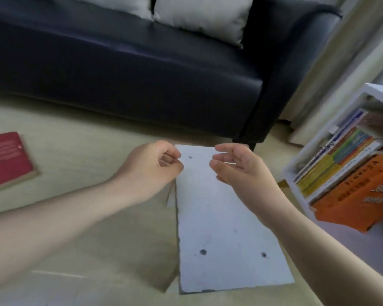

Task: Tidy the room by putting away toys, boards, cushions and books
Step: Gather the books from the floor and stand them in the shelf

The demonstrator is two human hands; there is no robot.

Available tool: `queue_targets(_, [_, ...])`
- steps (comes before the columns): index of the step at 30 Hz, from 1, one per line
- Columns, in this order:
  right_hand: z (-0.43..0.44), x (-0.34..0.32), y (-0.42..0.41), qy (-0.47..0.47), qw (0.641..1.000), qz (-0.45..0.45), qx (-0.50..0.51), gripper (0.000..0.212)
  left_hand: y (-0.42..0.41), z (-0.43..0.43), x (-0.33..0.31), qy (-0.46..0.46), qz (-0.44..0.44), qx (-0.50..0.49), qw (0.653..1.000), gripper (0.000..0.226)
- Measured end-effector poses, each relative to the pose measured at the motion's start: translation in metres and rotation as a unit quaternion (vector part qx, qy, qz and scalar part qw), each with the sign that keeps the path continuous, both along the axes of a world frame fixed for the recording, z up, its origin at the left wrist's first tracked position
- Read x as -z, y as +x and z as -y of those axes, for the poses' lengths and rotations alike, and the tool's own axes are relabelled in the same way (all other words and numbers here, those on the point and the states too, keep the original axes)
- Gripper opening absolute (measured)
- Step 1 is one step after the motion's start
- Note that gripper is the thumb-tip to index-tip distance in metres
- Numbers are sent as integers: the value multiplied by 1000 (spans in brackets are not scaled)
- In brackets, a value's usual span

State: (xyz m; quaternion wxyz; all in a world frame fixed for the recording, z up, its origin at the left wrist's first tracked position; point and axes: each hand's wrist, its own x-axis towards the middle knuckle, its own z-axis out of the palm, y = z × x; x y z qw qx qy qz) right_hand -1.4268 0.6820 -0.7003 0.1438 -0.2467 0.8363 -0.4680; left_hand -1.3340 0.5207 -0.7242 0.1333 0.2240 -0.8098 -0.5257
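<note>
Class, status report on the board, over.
Left hand pinches white board at its far corner. Right hand open over far edge. Red book on floor to the left, apart.

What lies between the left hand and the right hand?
Only the far end of the white board lies there, as the head view shows.

Soft daylight, blurred, wide-angle-warped edges

Dark sofa [119, 62] on pale floor [75, 133]
</note>
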Motion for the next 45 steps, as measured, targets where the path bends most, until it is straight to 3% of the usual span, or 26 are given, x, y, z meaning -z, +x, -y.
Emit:
queue_targets(7, [136,39,71,105,985,-28,-134,30,123,110,62,33,50,-96,994,23])
queue_targets(10, [173,61,93,157,970,-22,-184,33,155,137,94,37,81,-127,988,11])
queue_targets(21, [267,118,125,309,866,-73,-386,34,210,190,146,32,153,-238,959,9])
queue_targets(29, [377,191,130,293,812,-160,-478,46,232,230,194,47,160,-359,918,12])
queue_targets(38, [477,257,152,300,731,-297,-535,72,268,243,212,17,212,-401,891,14])
queue_targets(45, [511,295,166,306,720,-322,-533,80,278,258,217,2,224,-427,876,10])
